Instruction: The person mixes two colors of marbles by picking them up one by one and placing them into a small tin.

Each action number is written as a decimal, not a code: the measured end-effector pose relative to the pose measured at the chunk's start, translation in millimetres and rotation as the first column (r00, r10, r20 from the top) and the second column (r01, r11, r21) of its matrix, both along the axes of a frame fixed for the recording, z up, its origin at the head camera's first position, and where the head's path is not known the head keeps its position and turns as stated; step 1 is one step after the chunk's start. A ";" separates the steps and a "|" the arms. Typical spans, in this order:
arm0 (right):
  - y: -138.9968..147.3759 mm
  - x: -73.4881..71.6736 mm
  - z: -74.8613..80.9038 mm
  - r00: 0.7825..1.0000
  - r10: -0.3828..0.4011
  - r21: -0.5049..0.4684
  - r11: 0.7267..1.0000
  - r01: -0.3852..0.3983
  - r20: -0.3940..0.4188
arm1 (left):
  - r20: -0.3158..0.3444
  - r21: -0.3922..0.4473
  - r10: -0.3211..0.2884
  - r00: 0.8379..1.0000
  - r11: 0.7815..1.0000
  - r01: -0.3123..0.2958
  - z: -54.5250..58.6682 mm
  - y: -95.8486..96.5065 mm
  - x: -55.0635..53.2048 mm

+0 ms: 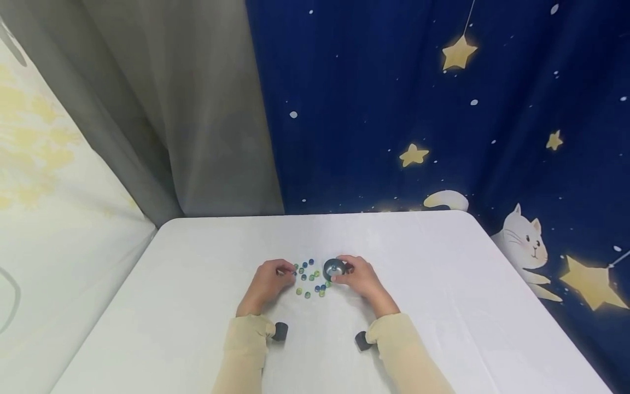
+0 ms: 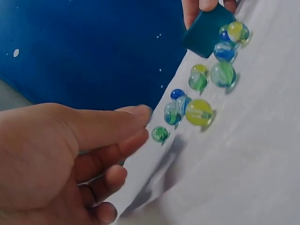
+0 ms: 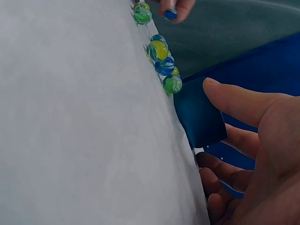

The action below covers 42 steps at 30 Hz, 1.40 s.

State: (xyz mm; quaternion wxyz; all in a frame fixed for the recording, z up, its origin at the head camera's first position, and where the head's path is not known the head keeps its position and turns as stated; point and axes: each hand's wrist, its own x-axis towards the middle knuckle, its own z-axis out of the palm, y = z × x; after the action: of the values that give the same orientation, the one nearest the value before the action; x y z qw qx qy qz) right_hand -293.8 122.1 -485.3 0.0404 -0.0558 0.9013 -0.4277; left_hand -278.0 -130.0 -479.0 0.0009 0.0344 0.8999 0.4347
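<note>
Fingertips of the left hand (image 1: 269, 280) pinch a blue glass marble (image 3: 170, 14), with the blue-green cup (image 3: 199, 115) to their right, past the scattered glass marbles (image 2: 199, 112), gripped by the nearer right hand (image 1: 362, 278).

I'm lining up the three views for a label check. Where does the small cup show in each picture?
Head: the cup is just right of centre, in the lower half, held by the right hand.
Left wrist: the cup is near the top edge, right of centre.
Right wrist: the cup is right of centre, about mid-height.
Shared landmark: the loose marbles beside it.
</note>
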 end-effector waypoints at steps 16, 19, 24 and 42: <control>0.9 2.0 -4.9 1.000 -0.006 0.002 1.000 0.006 -0.026 | -0.107 0.097 0.040 0.993 0.995 -0.030 8.4 26.3 -5.7; 1.9 2.2 -4.7 1.000 -0.014 -0.003 1.000 0.014 -0.026 | -0.117 0.111 0.030 0.993 0.994 -0.017 8.6 33.2 -6.1; 3.6 3.1 -4.1 1.000 -0.014 -0.003 1.000 0.014 -0.024 | -0.130 0.126 0.035 0.991 0.992 -0.018 8.2 42.7 -5.3; -0.9 4.1 -0.9 0.999 0.006 0.033 0.999 -0.005 -0.043 | -0.292 0.210 0.124 0.948 0.976 -0.063 7.8 66.4 3.5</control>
State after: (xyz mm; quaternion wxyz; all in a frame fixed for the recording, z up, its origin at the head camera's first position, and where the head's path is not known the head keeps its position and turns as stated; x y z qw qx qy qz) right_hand -289.7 121.2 -486.1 0.0232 -0.0669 0.9086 -0.4115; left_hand -274.5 -63.6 -471.2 -0.1615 0.0578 0.8421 0.5113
